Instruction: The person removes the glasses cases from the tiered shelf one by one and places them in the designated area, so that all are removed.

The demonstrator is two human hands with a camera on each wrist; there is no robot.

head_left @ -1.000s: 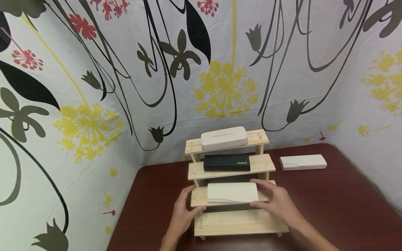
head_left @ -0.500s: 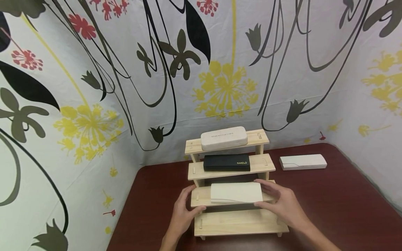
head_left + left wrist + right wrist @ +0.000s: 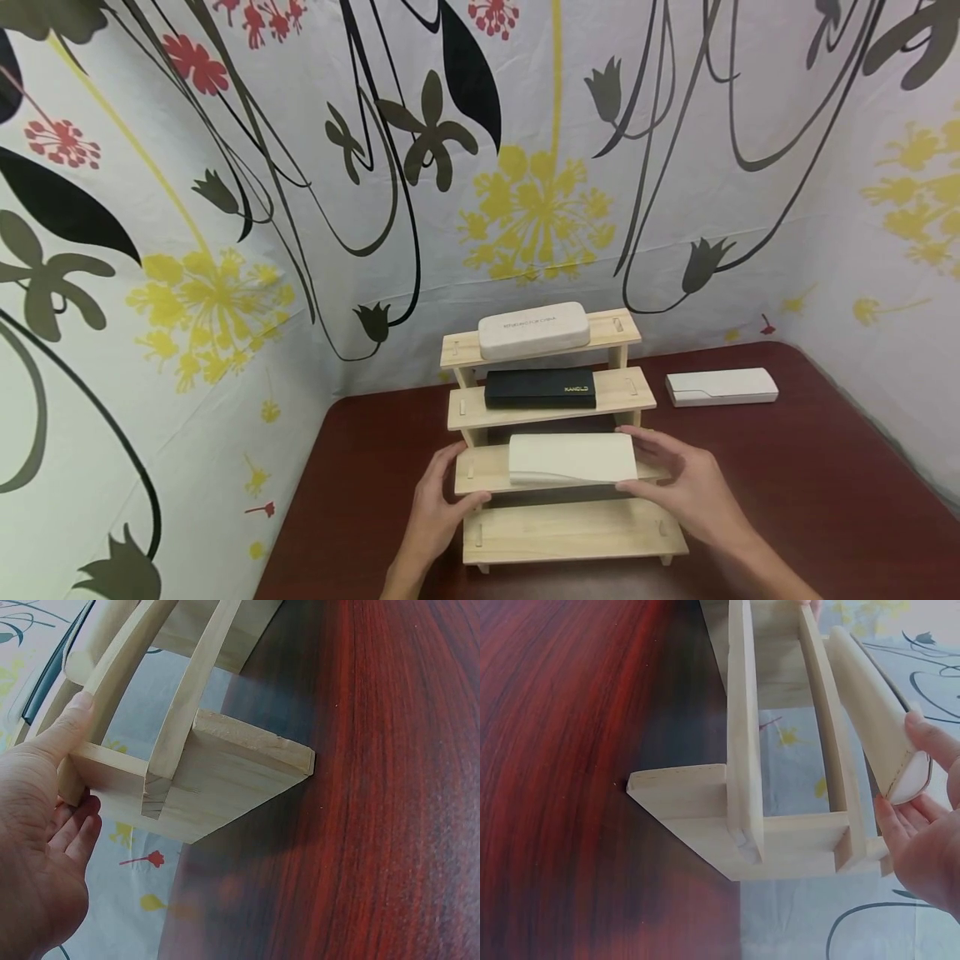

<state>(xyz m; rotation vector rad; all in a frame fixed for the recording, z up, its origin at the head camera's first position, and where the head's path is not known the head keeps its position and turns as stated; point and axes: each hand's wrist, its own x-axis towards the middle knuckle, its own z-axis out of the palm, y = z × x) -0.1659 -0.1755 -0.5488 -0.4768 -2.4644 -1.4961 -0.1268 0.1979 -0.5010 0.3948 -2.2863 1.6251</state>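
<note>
Case (image 3: 573,458) lengthwise along second-lowest shelf (image 3: 482,471)

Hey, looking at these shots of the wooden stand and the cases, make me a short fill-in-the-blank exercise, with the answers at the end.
1. The wooden stand has ____ levels.
2. The right hand holds the cream case on the ____ shelf from the top.
3. The left hand grips the ____ end of that same shelf.
4. The second-shelf case, counting from the top, is coloured ____.

Missing words: four; third; left; black.
</note>
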